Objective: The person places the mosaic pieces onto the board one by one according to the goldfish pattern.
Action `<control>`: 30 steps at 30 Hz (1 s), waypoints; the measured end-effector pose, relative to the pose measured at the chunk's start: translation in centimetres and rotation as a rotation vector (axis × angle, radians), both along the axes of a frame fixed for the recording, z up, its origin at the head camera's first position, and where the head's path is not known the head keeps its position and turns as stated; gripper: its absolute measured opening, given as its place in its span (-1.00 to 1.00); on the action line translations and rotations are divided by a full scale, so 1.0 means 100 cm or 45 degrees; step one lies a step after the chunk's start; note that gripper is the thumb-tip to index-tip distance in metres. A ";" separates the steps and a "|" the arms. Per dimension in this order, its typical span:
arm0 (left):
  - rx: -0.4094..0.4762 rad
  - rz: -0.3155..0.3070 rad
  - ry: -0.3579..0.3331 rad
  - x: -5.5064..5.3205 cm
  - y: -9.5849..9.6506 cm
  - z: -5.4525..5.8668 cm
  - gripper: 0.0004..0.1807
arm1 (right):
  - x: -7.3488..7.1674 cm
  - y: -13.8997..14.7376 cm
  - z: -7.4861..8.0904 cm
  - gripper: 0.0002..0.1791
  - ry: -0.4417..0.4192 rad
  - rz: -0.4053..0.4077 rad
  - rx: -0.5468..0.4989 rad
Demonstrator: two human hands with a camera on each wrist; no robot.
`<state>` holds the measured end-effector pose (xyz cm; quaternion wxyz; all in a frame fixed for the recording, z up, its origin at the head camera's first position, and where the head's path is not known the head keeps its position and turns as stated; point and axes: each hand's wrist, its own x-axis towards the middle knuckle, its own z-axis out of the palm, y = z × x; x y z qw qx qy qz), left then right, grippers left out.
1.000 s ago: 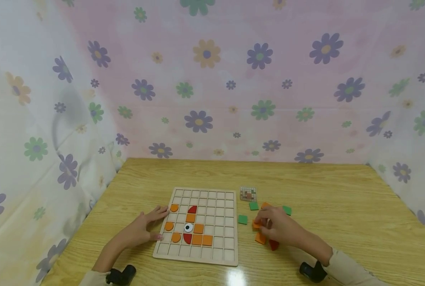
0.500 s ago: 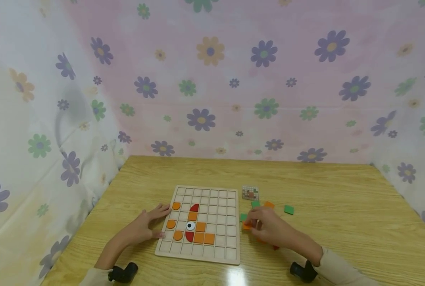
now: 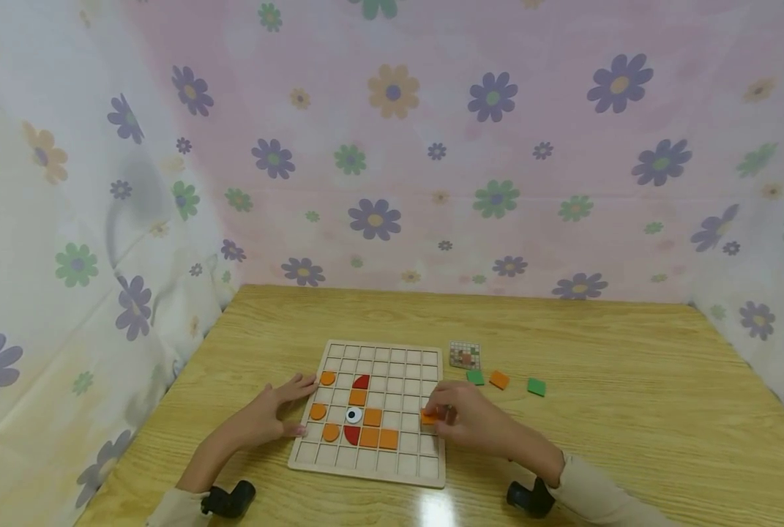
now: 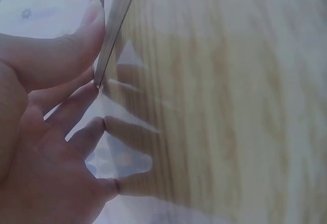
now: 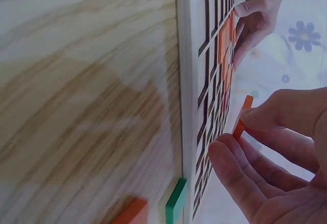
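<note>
A pale wooden grid board [image 3: 392,386] lies on the table. My left hand [image 3: 264,417] rests at its left edge, thumb and fingertips touching the rim; the left wrist view shows the fingers spread. Over the right-hand columns, my right hand [image 3: 473,419] pinches an orange square tile [image 5: 243,115] between thumb and fingers, tilted and raised above the grid. In the board's cells sit orange squares [image 3: 369,438], orange discs [image 3: 318,411], red quarter-round tiles [image 3: 361,382] and a white eye disc [image 3: 353,415].
Behind my right hand lie green tiles [image 3: 536,386] and a loose orange tile [image 3: 499,379]. A small pattern card [image 3: 465,355] is beside the board's far right corner. Flowered cloth [image 3: 431,183] hangs behind the wooden table [image 3: 602,351]. My right hand and arm hide part of the table.
My right hand has moved left from the loose tiles to above the board's right side, carrying the orange square tile. My left hand stays at the board's left edge.
</note>
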<state>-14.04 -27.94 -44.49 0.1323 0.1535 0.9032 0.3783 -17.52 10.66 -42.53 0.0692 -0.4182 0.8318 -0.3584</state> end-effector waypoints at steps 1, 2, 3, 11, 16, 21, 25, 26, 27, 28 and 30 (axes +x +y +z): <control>-0.001 0.000 -0.001 0.000 0.000 0.000 -0.13 | 0.000 -0.002 0.000 -0.86 -0.012 -0.003 0.001; 0.000 0.001 -0.002 0.000 0.000 0.000 -0.13 | 0.000 -0.005 0.000 -0.86 -0.003 0.002 0.006; 0.001 0.002 -0.004 0.000 0.000 0.000 -0.13 | 0.000 -0.007 -0.001 -0.86 -0.007 0.002 0.007; 0.013 -0.002 -0.014 0.001 0.001 0.000 -0.13 | -0.002 -0.025 -0.004 -0.87 -0.008 -0.003 0.032; 0.013 -0.017 -0.004 0.000 0.001 -0.001 -0.13 | -0.002 -0.035 -0.008 -0.85 0.020 0.020 0.041; 0.011 -0.022 0.007 0.001 0.000 -0.001 -0.14 | 0.001 -0.045 -0.009 -0.85 0.055 0.010 0.043; 0.010 -0.011 0.003 0.001 0.000 -0.001 -0.14 | 0.001 -0.052 -0.010 -0.88 0.075 -0.005 0.050; 0.011 -0.011 0.003 0.001 0.000 -0.001 -0.14 | 0.002 -0.054 -0.011 -0.89 0.085 -0.003 0.045; 0.009 -0.011 0.005 0.001 0.000 -0.001 -0.14 | 0.002 -0.056 -0.011 -0.89 0.079 -0.008 0.046; 0.010 -0.011 0.005 0.001 0.000 -0.001 -0.14 | 0.002 -0.057 -0.012 -0.90 0.075 -0.012 0.047; 0.009 -0.012 0.006 0.000 0.000 -0.001 -0.14 | 0.002 -0.061 -0.013 -0.91 0.065 -0.023 0.055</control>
